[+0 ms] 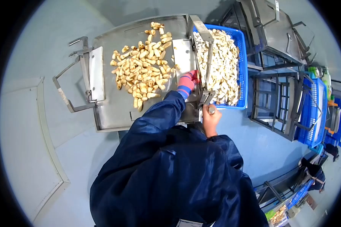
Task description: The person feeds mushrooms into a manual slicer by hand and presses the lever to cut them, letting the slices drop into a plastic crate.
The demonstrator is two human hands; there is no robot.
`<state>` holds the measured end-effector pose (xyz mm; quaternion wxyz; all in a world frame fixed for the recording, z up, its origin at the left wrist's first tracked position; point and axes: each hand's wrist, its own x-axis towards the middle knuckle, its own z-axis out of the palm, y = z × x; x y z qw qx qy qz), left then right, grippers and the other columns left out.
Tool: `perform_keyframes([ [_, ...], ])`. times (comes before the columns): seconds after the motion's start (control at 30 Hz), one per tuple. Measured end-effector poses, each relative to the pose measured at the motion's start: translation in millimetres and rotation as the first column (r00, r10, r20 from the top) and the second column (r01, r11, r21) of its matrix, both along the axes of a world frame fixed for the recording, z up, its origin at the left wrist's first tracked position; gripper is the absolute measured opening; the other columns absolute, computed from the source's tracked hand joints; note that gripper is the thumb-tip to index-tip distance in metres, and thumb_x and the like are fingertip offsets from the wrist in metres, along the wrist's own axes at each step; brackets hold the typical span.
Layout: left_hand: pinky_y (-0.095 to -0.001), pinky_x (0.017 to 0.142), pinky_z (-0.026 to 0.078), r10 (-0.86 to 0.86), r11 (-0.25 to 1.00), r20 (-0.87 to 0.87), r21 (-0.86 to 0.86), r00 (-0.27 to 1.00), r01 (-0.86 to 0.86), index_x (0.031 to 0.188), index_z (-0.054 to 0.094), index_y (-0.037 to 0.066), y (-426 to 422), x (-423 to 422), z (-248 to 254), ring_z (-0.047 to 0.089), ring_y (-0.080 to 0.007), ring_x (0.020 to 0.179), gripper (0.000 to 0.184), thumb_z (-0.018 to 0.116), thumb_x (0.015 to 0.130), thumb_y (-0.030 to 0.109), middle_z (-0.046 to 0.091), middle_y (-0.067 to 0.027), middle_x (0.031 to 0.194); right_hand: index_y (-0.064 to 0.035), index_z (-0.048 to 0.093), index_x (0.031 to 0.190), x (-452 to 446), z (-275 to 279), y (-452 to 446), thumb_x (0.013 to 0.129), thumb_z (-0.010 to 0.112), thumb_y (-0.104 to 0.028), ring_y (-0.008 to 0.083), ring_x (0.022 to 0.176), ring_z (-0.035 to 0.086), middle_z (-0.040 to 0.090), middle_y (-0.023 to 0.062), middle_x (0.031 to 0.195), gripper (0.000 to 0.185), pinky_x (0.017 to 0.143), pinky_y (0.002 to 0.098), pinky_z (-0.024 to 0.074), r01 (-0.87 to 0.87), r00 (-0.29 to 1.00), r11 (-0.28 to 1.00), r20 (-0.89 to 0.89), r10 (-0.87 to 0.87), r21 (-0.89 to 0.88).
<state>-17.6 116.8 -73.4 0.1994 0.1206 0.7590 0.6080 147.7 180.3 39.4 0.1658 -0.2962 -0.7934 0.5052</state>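
Observation:
My left hand [187, 82], in a pink, red and blue striped glove, rests on the white cutting board [183, 56] close to the blade of a lever cutter [209, 56]. Its fingers look drawn together, and what they hold is hidden. My bare right hand [210, 122] is wrapped around the cutter's handle [211, 110], at the near end of the metal arm. Whole pale, elongated mushrooms [142, 68] lie heaped on the steel table [110, 113], left of the board. Cut mushroom pieces [225, 64] fill a blue basket [243, 75] beyond the blade.
A second cutter [83, 72] with a white board is fixed at the table's left edge. Metal stands [274, 98] and blue crates [314, 113] are on the right. A person in dark clothing [315, 176] is at the far lower right, near another worktable.

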Motion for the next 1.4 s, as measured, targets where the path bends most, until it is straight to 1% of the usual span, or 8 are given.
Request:
perform_keyframes([
  [0.4, -0.0321, 0.074, 0.047, 0.163, 0.907, -0.235, -0.347, 0.958, -0.239, 0.111, 0.056, 0.001, 21, 11, 6, 0.060, -0.0231, 0.081, 0.035, 0.060, 0.079, 0.016, 0.062, -0.0131, 0.090, -0.0026, 0.048, 0.059, 16, -40, -2, 0.074, 0.062, -0.010, 0.0259, 0.042, 0.040, 0.042, 0.0143, 0.048, 0.022, 0.044, 0.0344, 0.0355, -0.029, 0.999, 0.999, -0.030, 0.030, 0.046],
  [0.57, -0.0278, 0.068, 0.048, 0.211, 0.965, 0.071, 0.142, 0.975, -0.219, 0.109, 0.056, 0.003, 31, 2, 34, 0.058, -0.0160, 0.076, 0.033, 0.062, 0.077, 0.008, 0.061, -0.0066, 0.093, -0.0029, 0.047, 0.058, 14, -31, 1, 0.074, 0.062, -0.009, 0.0232, 0.040, 0.039, 0.042, 0.0144, 0.047, 0.023, 0.043, 0.0342, 0.0354, -0.055, 0.998, 0.993, -0.012, 0.057, 0.102],
  [0.73, -0.0365, 0.079, 0.047, -0.079, 0.781, -0.596, -0.535, 0.799, -0.322, 0.109, 0.057, 0.011, -48, -81, 55, 0.059, -0.0259, 0.090, 0.034, 0.060, 0.075, 0.015, 0.060, -0.0123, 0.101, -0.0032, 0.047, 0.058, 11, -25, 1, 0.074, 0.062, -0.010, 0.0310, 0.042, 0.044, 0.046, 0.0158, 0.049, 0.023, 0.044, 0.0362, 0.0366, -0.052, 0.998, 0.994, -0.025, 0.055, 0.093],
  [0.9, -0.0404, 0.083, 0.045, -0.597, 0.462, -0.456, -0.868, 0.660, -0.182, 0.103, 0.059, 0.014, -123, -137, 49, 0.057, -0.0302, 0.094, 0.029, 0.055, 0.074, 0.011, 0.059, -0.0108, 0.104, -0.0056, 0.051, 0.059, 15, -31, 2, 0.075, 0.061, -0.013, 0.0321, 0.047, 0.049, 0.049, 0.0137, 0.049, 0.020, 0.052, 0.0386, 0.0374, -0.073, 0.997, 0.982, -0.014, 0.077, 0.173],
  [1.1, -0.0372, 0.076, 0.045, -0.229, 0.868, -0.631, -0.477, 0.741, -0.137, 0.099, 0.060, 0.015, -84, -92, 72, 0.056, -0.0285, 0.083, 0.024, 0.062, 0.075, 0.016, 0.057, -0.0107, 0.092, -0.0043, 0.051, 0.058, 14, -19, 3, 0.075, 0.062, -0.011, 0.0293, 0.045, 0.049, 0.049, 0.0126, 0.048, 0.021, 0.047, 0.0358, 0.0373, -0.051, 0.998, 0.995, -0.031, 0.054, 0.083],
  [1.23, -0.0328, 0.074, 0.046, -0.113, 0.994, -0.018, 0.009, 0.993, 0.113, 0.114, 0.054, 0.013, -32, -33, 20, 0.055, -0.0248, 0.082, 0.037, 0.056, 0.078, 0.006, 0.055, -0.0119, 0.102, -0.0044, 0.051, 0.058, 13, -14, 2, 0.075, 0.063, -0.011, 0.0290, 0.045, 0.049, 0.049, 0.0123, 0.048, 0.022, 0.047, 0.0355, 0.0372, -0.048, 0.998, 0.996, -0.027, 0.050, 0.069],
  [1.33, -0.0292, 0.079, 0.046, -0.149, 0.940, -0.596, -0.332, 0.789, -0.073, 0.121, 0.048, 0.011, -14, 4, -4, 0.055, -0.0248, 0.084, 0.047, 0.049, 0.076, -0.003, 0.052, -0.0125, 0.110, -0.0064, 0.051, 0.058, 10, -6, 3, 0.076, 0.062, -0.015, 0.0293, 0.045, 0.048, 0.049, 0.0110, 0.048, 0.024, 0.053, 0.0367, 0.0363, -0.081, 0.997, 0.996, 0.008, 0.081, 0.045],
  [1.4, -0.0302, 0.079, 0.046, 0.028, 0.966, -0.404, -0.224, 0.914, -0.128, 0.120, 0.049, 0.010, 0, 11, 2, 0.055, -0.0254, 0.086, 0.047, 0.049, 0.075, -0.005, 0.051, -0.0128, 0.111, -0.0079, 0.050, 0.057, 3, 8, 1, 0.077, 0.061, -0.018, 0.0295, 0.045, 0.048, 0.050, 0.0098, 0.048, 0.025, 0.058, 0.0371, 0.0345, -0.074, 0.997, 0.991, 0.036, 0.071, 0.107],
])
